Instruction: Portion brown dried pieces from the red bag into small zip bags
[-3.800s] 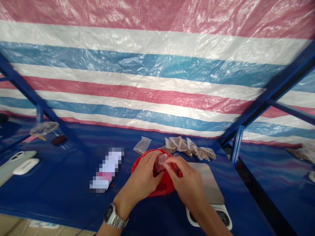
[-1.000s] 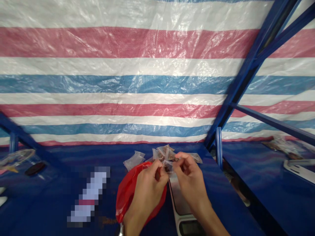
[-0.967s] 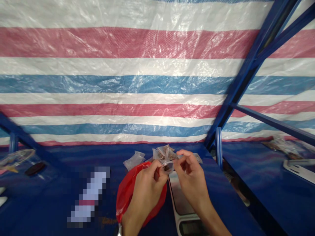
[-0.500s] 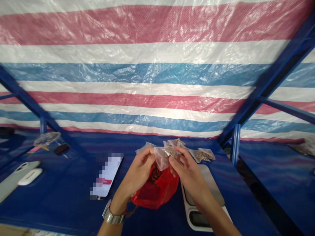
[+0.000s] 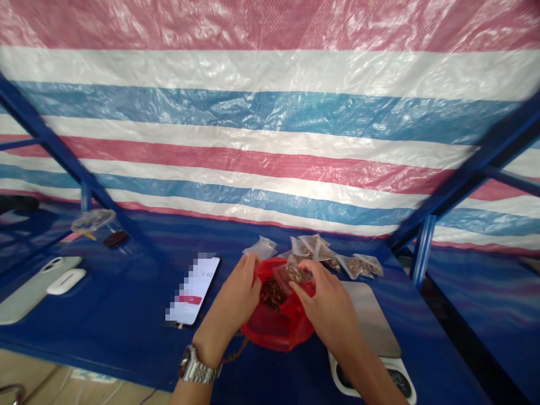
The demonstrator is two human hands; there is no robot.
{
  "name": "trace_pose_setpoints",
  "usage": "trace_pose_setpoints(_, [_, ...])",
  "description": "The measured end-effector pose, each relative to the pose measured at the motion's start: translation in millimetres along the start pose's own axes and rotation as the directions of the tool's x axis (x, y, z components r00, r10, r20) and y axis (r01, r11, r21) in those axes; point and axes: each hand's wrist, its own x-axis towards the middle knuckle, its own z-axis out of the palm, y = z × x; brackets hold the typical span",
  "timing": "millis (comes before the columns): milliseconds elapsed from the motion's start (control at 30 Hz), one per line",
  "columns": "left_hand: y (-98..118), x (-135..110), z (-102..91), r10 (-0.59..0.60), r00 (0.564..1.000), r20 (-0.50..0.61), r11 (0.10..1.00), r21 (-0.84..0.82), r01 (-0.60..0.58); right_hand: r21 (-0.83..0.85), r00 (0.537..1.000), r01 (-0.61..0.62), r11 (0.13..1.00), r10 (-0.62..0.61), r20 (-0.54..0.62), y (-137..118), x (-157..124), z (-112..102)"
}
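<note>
A blue table (image 5: 122,320) bears sachets (image 5: 358,266), phones (image 5: 198,287), a scale (image 5: 373,320).

Clear packet (image 5: 297,274) above open red bag (image 5: 276,336)

Phone (image 5: 199,288) left of bag (image 5: 276,333), scale (image 5: 375,320) right, packets (image 5: 313,247) behind.

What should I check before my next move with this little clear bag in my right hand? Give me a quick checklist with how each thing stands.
1. Clear bag held: ok, it is in the right hand, over the red bag.
2. Red bag open: ok, brown pieces show inside.
3. Left hand gripping the red bag: cannot tell; its fingertips are at the left edge.
4. Clear bag sealed: cannot tell, its closure is not distinct.
5. Scale display fully in view: not ok, the right forearm covers part of it.
</note>
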Motion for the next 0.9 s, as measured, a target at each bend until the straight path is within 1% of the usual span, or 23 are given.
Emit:
trace_pose_setpoints(67, [-4, 6, 0.3, -0.028, 0.998, -0.048, 0.998, -0.053, 0.026, -0.049, 0.999, 0.035, 0.998, -0.036, -0.013, -1, 0, 0])
trace_pose_setpoints(167, [-7, 11, -1.1, -0.065, 0.992, -0.111, 0.995, -0.083, 0.056, -0.082, 0.995, 0.103, 0.991, -0.104, -0.01, -4, -2, 0])
trace_pose_setpoints(367, [-14, 10, -5.3, -0.147, 0.976, -0.157, 0.981, -0.146, 0.124, -0.069, 0.971, 0.228, 0.971, -0.232, -0.062, -11, -5, 7])
trace_pose_setpoints(467, [-16, 10, -7.3, -0.146, 0.972, -0.185, 0.98, -0.163, 0.116, -0.062, 0.961, 0.252, 0.966, -0.257, -0.1, -13, -7, 9])
trace_pose_setpoints(667, [-16, 10, -7.0, -0.116, 0.983, -0.14, 0.978, -0.188, 0.089, -0.078, 0.934, 0.317, 0.945, -0.326, -0.146, -15, -9, 11])
trace_pose_setpoints(767, [-17, 9, -5.9, -0.095, 0.982, -0.166, 0.987, -0.146, 0.071, -0.066, 0.932, 0.319, 0.946, -0.325, -0.161, -16, -9, 10])
trace_pose_setpoints(900, [-15, 10, -5.5, -0.071, 0.974, -0.217, 0.995, -0.089, 0.053, -0.054, 0.938, 0.289, 0.956, -0.294, -0.184, -16, -8, 10])
